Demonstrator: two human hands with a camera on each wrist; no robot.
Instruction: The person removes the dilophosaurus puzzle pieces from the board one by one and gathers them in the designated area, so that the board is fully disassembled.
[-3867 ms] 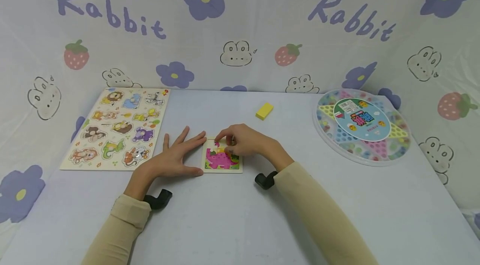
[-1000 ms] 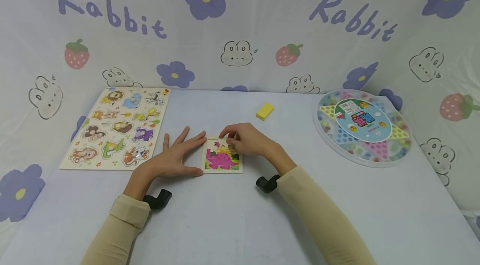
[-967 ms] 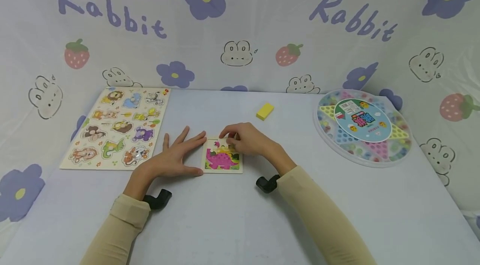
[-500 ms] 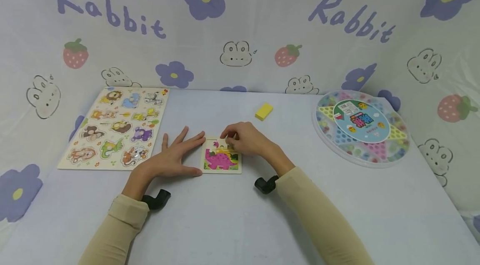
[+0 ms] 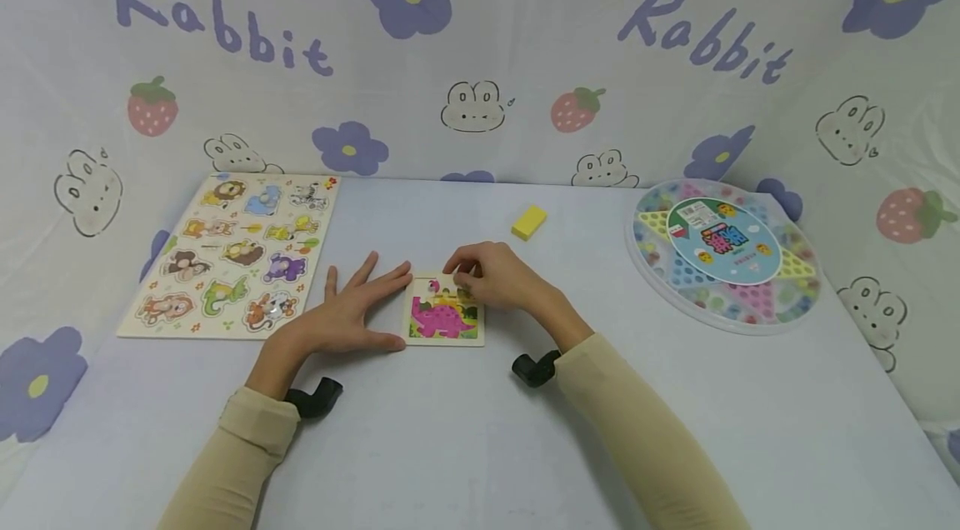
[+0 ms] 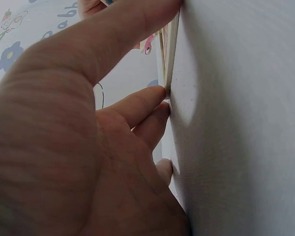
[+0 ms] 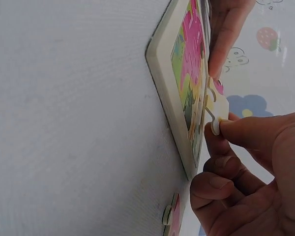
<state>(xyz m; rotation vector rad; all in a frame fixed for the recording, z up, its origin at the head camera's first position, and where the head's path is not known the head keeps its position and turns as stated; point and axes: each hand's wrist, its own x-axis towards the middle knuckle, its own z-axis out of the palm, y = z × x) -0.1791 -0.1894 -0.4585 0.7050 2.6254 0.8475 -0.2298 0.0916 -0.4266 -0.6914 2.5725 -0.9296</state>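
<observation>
A small wooden jigsaw puzzle (image 5: pixel 446 320) with a pink dinosaur lies flat in the middle of the table. My left hand (image 5: pixel 345 317) is spread beside it, thumb and forefinger tips against its left corners; the left wrist view shows those fingertips at the board's edge. Over the puzzle's upper right, my right hand (image 5: pixel 498 276) pinches a pale puzzle piece (image 7: pixel 217 103) with a pink patch between thumb and forefinger. The right wrist view shows this piece tilted above the board's far edge, with its lower part near the frame. My right fingers hide the puzzle's top right corner in the head view.
A wooden animal puzzle board (image 5: pixel 232 263) lies at the left. A yellow block (image 5: pixel 529 222) is behind my right hand, and a round marble game box (image 5: pixel 723 255) lies at the far right. A pink-and-cream flat piece (image 7: pixel 173 216) shows low in the right wrist view.
My right hand has shifted slightly right and back along the puzzle's top, uncovering more of the upper picture. My left hand and the board have stayed in place.
</observation>
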